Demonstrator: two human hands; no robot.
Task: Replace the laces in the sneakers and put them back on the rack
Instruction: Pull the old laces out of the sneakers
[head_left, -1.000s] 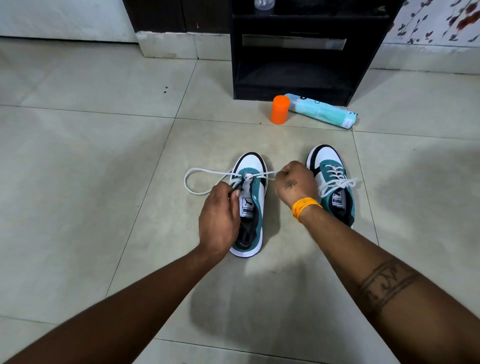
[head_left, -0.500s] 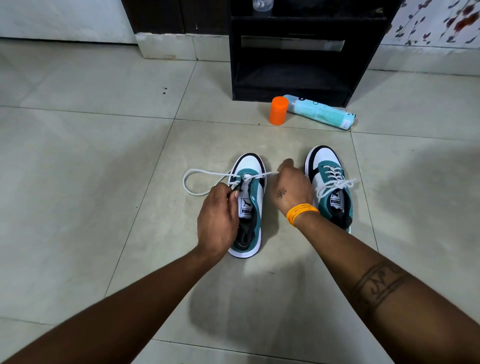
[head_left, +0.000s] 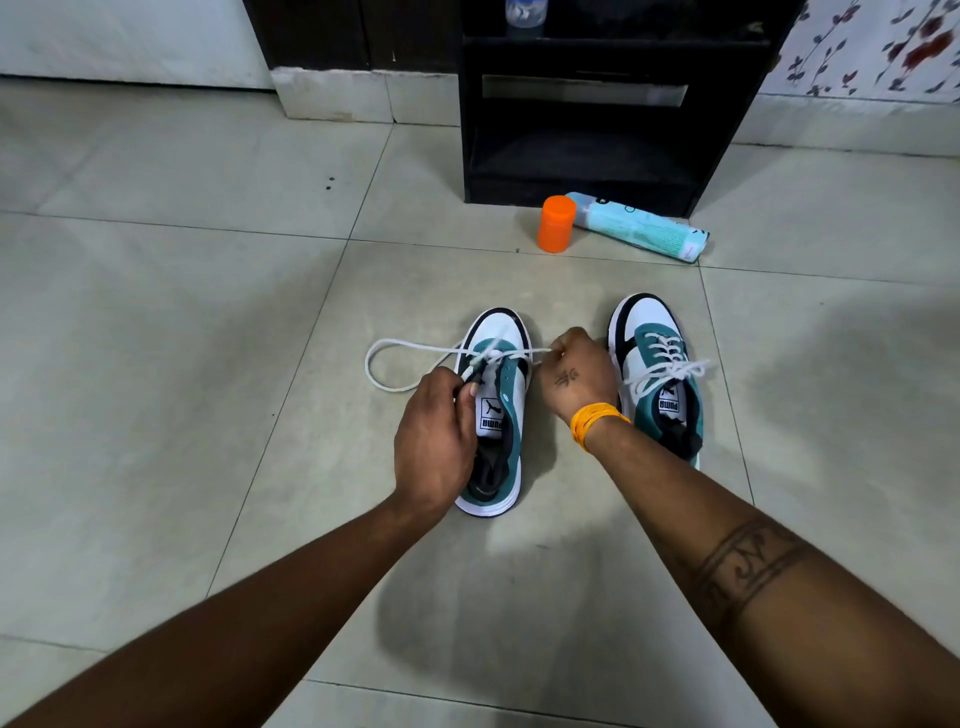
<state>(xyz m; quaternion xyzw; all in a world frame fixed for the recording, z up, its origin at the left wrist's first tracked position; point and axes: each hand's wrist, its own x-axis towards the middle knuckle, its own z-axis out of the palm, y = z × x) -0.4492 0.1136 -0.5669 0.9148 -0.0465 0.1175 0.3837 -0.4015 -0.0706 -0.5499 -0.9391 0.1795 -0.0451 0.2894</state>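
Two white, teal and black sneakers stand side by side on the tiled floor. The left sneaker (head_left: 501, 410) has a white lace (head_left: 387, 351) only through its front eyelets, with a loop lying on the floor to its left. My left hand (head_left: 436, 441) pinches one lace end at the shoe's left eyelets. My right hand (head_left: 576, 376), with an orange wristband, pinches the other lace end just right of the shoe. The right sneaker (head_left: 657, 374) is fully laced and tied. The black rack (head_left: 582, 104) stands behind.
An orange cap (head_left: 556, 223) stands beside a light-blue spray can (head_left: 639, 231) lying on the floor in front of the rack. A bottle (head_left: 524, 13) sits on the rack's top. A wall base runs to the left.
My right hand drew back from the lace half a second ago and has now closed on the lace end again. My left hand stays at the eyelets.
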